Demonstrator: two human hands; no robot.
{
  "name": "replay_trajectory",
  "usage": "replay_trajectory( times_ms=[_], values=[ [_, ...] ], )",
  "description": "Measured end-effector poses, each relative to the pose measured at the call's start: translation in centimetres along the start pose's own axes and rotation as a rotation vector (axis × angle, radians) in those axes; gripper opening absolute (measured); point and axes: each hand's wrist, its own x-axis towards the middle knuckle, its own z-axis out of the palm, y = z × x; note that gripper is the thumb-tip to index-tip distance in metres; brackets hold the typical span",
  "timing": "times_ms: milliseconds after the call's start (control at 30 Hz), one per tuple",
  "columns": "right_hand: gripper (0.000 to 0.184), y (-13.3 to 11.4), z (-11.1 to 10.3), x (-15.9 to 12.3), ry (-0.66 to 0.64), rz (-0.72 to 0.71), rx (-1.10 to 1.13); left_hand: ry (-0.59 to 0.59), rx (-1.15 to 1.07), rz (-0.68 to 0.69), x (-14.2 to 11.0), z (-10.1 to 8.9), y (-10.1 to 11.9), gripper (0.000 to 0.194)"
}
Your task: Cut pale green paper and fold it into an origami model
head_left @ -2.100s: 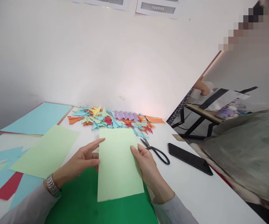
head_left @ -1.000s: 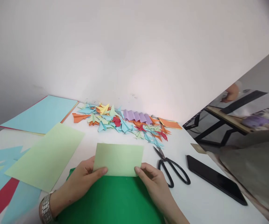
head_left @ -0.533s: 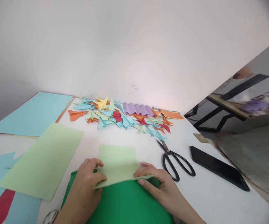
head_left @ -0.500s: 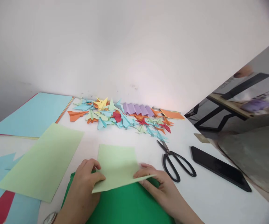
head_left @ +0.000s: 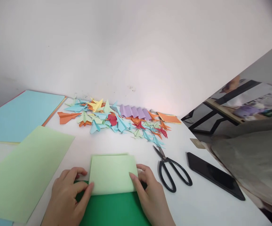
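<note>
Pale green paper (head_left: 113, 175) is doubled over — far edges slightly offset, no further fold visible — pinched by the right hand (head_left: 151, 194), thumbed by the loosely spread left hand (head_left: 66, 196).

open black-handled scissors (head_left: 165, 159), flat black object (head_left: 214, 175), pleated purple paper (head_left: 135, 112), orange paper dart (head_left: 67, 117)

Counter (head_left: 79, 152) access: open at centre, obstructed at right and rear.
A bare strip runs between the folded-paper pile (head_left: 112, 119) and the folded green sheet (head_left: 113, 174); scissors (head_left: 164, 159), blades reaching the pile's near edge, obstruct its right end. A narrow lane separates their handles from the black slab (head_left: 216, 175). The wall (head_left: 136, 47) bars passage behind the pile.
</note>
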Motion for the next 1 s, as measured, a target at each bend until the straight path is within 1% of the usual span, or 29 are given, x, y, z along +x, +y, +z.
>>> replay_trajectory(
  times_ms=[33,100,133,200,233,267,300,367,433,467,500,533,667,733,867,1000],
  values=[
    [0.035,-0.2,-0.1,0.2,0.011,-0.004,-0.031,0.005,0.005,0.026,0.0,-0.1,0.0,0.034],
    [0.037,-0.6,-0.3,0.6,-0.017,-0.015,-0.070,0.030,0.012,0.071,0.1,-0.4,0.2,0.031],
    [0.038,-0.8,-0.5,0.8,-0.039,-0.032,-0.100,0.062,0.022,0.077,0.1,-0.7,0.4,0.027],
    [0.035,-1.0,-0.7,0.9,-0.058,-0.076,-0.163,0.181,0.055,0.109,0.1,-1.0,1.2,0.012],
    [0.033,-1.0,-0.7,0.9,-0.060,-0.094,-0.184,0.244,0.067,0.161,0.1,-1.0,1.7,0.011],
    [0.032,-1.0,-0.7,0.8,-0.055,-0.107,-0.198,0.288,0.079,0.250,0.1,-0.8,2.3,0.013],
    [0.031,-1.0,-0.6,0.7,-0.049,-0.113,-0.200,0.305,0.105,0.356,0.0,-0.6,2.9,0.015],
    [0.030,-1.0,-0.5,0.4,-0.032,-0.112,-0.187,0.290,0.166,0.556,0.0,0.2,4.0,0.020],
    [0.028,-0.9,-0.4,0.1,-0.015,-0.106,-0.169,0.405,0.174,0.637,0.1,1.1,4.7,0.021],
    [0.027,-0.9,-0.5,0.0,-0.013,-0.104,-0.166,0.412,0.186,0.680,0.2,1.5,4.9,0.021],
    [0.026,-0.8,-0.6,-0.1,-0.017,-0.109,-0.171,0.428,0.187,0.669,0.2,1.8,5.0,0.020],
    [0.025,-0.7,-0.7,-0.2,-0.024,-0.118,-0.182,0.408,0.182,0.644,0.2,1.9,5.1,0.020],
    [0.025,-0.1,-1.3,-0.3,-0.038,-0.173,-0.245,0.201,0.082,0.375,-0.2,1.5,5.2,0.030],
    [0.026,0.1,-1.5,-0.4,-0.017,-0.198,-0.284,0.162,0.041,0.305,-0.6,1.2,5.1,0.033],
    [0.031,0.2,-1.4,-0.6,0.053,-0.295,-0.399,0.134,0.016,0.326,-1.3,0.9,4.5,0.036],
    [0.033,0.0,-1.2,-0.8,0.120,-0.409,-0.500,0.115,0.097,0.410,-1.6,0.8,4.0,0.029]
  ],
)
